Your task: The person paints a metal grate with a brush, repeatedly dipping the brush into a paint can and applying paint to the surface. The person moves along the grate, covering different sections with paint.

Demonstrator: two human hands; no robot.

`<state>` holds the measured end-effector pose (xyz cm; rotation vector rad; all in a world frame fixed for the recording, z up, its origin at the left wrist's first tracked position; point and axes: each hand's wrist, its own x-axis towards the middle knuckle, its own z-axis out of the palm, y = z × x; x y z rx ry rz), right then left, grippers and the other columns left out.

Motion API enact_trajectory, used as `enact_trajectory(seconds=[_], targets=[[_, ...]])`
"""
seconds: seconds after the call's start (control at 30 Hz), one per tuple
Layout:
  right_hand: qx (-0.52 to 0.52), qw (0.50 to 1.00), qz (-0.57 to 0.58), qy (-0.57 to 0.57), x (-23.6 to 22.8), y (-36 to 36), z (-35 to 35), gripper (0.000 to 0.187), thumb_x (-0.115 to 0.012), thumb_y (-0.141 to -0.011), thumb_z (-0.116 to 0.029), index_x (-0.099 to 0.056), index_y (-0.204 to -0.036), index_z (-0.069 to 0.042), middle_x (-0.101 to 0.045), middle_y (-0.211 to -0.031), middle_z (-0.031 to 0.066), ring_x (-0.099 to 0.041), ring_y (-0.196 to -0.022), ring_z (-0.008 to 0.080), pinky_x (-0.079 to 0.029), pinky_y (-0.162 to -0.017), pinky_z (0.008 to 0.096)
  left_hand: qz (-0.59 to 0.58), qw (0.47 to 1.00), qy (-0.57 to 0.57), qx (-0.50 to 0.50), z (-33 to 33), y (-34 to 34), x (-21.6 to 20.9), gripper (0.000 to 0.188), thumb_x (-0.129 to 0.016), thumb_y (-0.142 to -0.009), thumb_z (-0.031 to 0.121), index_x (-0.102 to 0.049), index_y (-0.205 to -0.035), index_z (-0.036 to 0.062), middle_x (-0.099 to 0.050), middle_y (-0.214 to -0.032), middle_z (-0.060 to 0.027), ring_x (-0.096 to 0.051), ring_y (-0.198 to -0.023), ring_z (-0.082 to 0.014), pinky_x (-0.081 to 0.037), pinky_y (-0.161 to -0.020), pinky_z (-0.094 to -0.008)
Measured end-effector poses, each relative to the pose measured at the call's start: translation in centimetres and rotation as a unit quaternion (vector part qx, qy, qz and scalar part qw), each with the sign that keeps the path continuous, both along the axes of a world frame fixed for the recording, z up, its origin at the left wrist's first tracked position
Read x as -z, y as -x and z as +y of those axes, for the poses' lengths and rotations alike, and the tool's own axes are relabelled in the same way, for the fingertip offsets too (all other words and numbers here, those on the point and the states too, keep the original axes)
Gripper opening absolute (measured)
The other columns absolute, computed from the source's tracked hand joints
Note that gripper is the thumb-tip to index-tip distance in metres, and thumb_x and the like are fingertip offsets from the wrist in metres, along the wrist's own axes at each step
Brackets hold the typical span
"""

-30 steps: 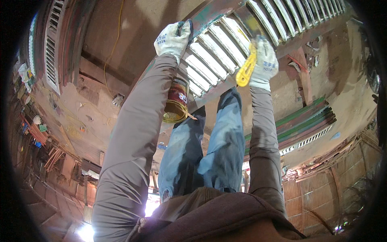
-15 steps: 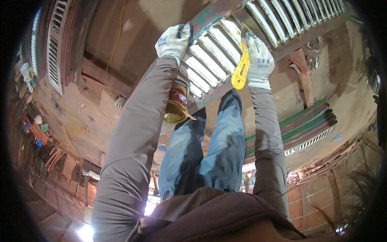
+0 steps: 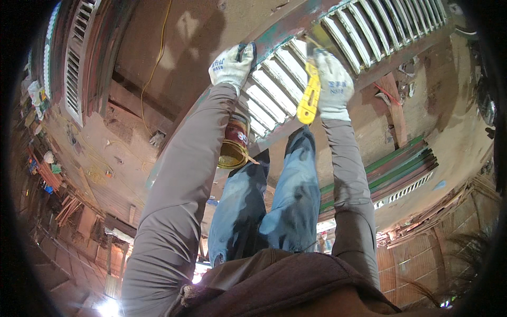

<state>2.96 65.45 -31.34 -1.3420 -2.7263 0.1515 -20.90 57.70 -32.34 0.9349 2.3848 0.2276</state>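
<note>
My left hand, in a white glove with dark fingertips, is closed over the frame edge of a louvered shutter. The frame is brown and green, its slats white. My right hand, gloved alike, grips a yellow-handled tool that has a flat grey part near its head. The handle points down toward my legs, and the head is over the slats, blurred and partly hidden by my fingers. Beside my left forearm, a dark red can with a yellowish inside has a thin stick at its mouth; the forearm covers part of it.
More louvered panels lie at the far left and lower right. A yellow cord runs along the brown floor. To the right lies a wooden plank. Scrap wood is heaped at the left edge.
My right hand has moved a little left across the slats with the yellow-handled tool. The left hand keeps its hold on the frame, and the whole view has shifted slightly.
</note>
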Motion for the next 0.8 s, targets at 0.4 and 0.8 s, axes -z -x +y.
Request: enact_trajectory(seconds=[0.4, 0.8], targets=[[-0.013, 0.998, 0.054, -0.040, 0.2, 1.4, 2.1, 0.040, -0.062, -0.082, -0.015, -0.062, -0.121, -0.016, -0.064, -0.119, 0.0026, -0.063, -0.106, 0.0232, -0.052, -0.084, 0.0348, -0.038, 0.999, -0.008, 0.003, -0.2, 0.5, 1.0, 0.044, -0.053, -0.091, 0.053, -0.069, -0.108, 0.0155, -0.068, -0.108, -0.0079, -0.064, -0.100, -0.0284, -0.050, -0.087, -0.0374], [0.004, 1.000, -0.015, -0.003, -0.7, -1.3, 0.2, 0.044, -0.064, -0.081, -0.023, -0.062, -0.125, -0.021, -0.065, -0.121, -0.0022, -0.061, -0.111, 0.0173, -0.049, -0.090, 0.0323, -0.024, 1.000, -0.005, 0.015, -0.1, 0.4, 0.6, 0.041, -0.055, -0.090, 0.050, -0.069, -0.109, 0.0161, -0.068, -0.108, -0.0083, -0.064, -0.101, -0.0286, -0.050, -0.088, -0.0367]])
